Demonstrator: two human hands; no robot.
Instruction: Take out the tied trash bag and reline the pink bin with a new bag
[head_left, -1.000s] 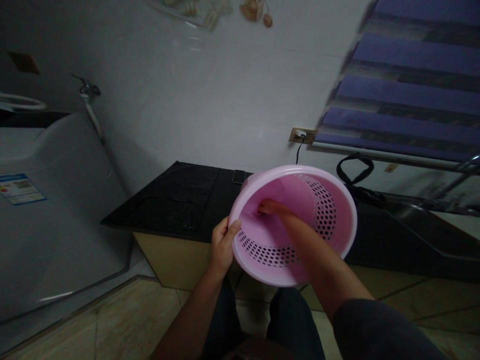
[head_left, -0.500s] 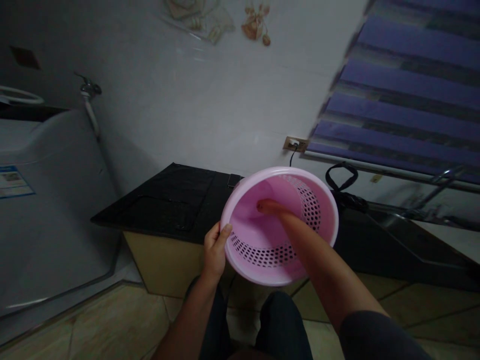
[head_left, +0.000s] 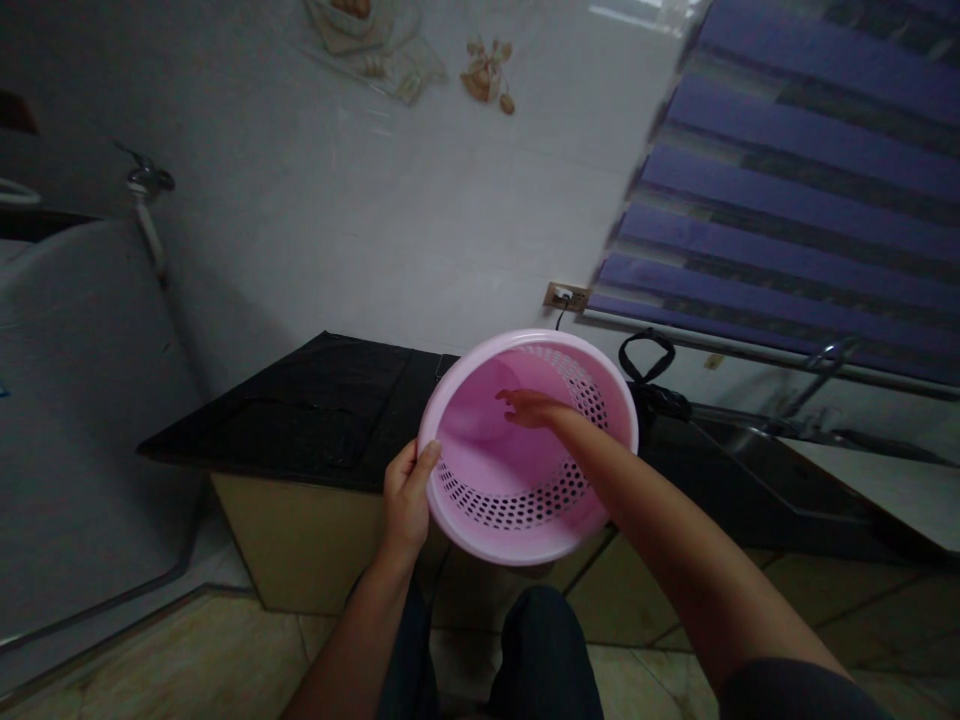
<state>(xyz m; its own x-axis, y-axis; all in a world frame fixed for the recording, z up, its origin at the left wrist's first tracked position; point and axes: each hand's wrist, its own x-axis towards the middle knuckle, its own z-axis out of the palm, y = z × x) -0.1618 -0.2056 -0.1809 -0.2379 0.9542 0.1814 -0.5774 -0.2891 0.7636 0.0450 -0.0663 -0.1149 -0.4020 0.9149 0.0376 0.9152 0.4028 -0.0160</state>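
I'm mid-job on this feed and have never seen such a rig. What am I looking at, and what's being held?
There is no machine here: these are a person's two bare hands. Every picture comes from one camera worn on the head, looking forward and down. The left hand holds the rim of a pink perforated basket, thumb over the edge. The right hand reaches inside, with no object visible in it; whether it touches the basket is unclear. Behind is a black countertop; on it, to the right, lies a black bundle with a loop, near the sink faucet.
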